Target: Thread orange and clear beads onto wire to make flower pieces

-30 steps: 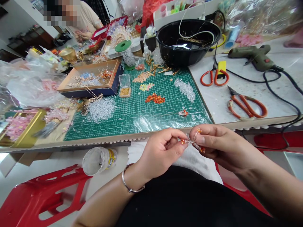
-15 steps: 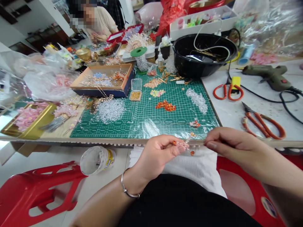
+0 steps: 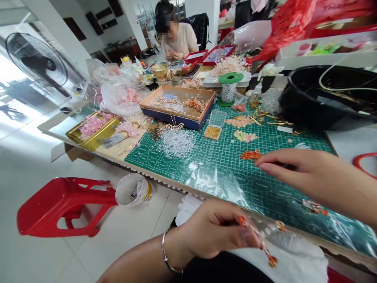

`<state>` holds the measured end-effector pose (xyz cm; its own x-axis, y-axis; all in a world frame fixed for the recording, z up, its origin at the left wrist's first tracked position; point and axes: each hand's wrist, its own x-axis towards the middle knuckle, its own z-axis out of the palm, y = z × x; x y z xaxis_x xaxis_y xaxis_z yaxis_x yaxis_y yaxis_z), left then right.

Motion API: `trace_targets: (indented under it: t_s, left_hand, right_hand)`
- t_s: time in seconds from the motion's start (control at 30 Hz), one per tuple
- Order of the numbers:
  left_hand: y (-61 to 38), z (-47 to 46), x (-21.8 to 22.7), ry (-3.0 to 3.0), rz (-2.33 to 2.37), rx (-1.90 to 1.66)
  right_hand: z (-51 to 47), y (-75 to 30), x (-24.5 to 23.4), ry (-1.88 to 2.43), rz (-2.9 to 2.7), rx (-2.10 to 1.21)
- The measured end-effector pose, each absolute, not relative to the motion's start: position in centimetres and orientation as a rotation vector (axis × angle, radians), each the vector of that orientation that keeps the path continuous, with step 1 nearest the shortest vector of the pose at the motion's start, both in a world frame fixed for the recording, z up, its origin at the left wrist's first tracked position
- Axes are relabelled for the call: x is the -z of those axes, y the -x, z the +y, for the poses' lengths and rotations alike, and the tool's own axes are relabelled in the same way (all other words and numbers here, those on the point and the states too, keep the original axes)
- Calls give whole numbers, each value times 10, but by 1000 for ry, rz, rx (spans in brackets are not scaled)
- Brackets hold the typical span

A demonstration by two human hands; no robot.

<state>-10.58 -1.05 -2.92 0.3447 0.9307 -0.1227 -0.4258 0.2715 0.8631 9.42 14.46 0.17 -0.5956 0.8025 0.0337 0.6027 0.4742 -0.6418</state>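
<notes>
My left hand [image 3: 218, 230] pinches a beaded wire sprig [image 3: 265, 245] with orange and clear beads, held low in front of the table edge. Over the green cutting mat [image 3: 224, 169], my right hand [image 3: 309, 173] has its thumb and forefinger brought together at the right edge of a small pile of orange beads [image 3: 249, 155]. Whether a bead is between those fingertips is too small to tell. Another orange-and-clear beaded piece [image 3: 315, 207] lies on the mat below my right forearm.
Clear beads [image 3: 178, 143], pale yellow flower beads [image 3: 246, 136] and a box of gold beads [image 3: 213, 132] lie on the mat. Behind stand an ornament box [image 3: 206, 114], a green spool [image 3: 230, 78] and a black basin [image 3: 306, 112]. Another person [image 3: 185, 37] sits across.
My right hand has left the sprig's side and moved forward to the orange beads. The left hand keeps the sprig, now lower in view. The camera view has swung left.
</notes>
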Motion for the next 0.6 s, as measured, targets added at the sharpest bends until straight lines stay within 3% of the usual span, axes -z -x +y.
trace_targets:
  t_s: [0.27, 0.6]
  left_hand:
    - [128, -1, 45, -886, 626, -835]
    - [137, 8, 59, -888, 666, -824]
  right_hand:
    - [201, 55, 19, 804, -2938, -430]
    - [199, 91, 31, 784, -3074, -300]
